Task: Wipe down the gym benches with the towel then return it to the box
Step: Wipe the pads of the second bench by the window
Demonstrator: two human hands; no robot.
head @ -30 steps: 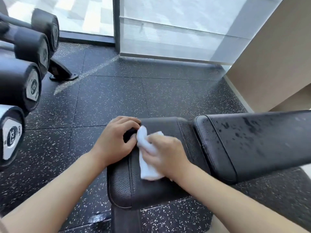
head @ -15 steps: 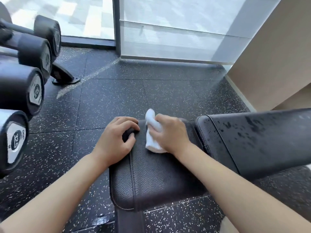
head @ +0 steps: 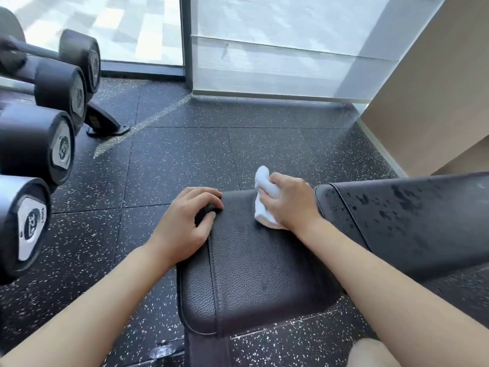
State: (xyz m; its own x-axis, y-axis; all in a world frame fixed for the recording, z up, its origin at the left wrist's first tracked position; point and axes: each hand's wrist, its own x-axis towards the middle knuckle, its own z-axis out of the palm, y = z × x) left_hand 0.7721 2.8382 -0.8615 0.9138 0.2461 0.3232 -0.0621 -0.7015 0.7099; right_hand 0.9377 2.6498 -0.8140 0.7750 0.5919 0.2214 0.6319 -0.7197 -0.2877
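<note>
A black padded bench seat fills the lower middle of the head view. Its longer back pad runs off to the right and carries dark wet spots. My right hand grips a crumpled white towel and presses it on the seat's far right corner, beside the gap between the pads. My left hand rests on the seat's far left corner with its fingers curled over the edge. No box is in view.
Several black dumbbells sit on a rack at the left, close to my left arm. The rack's foot stands on the speckled rubber floor. A glass wall closes the far side and a beige wall the right.
My right hand has slid the towel from the seat's middle up and to the right, to its far right corner. My left hand has stayed on the far left corner.
</note>
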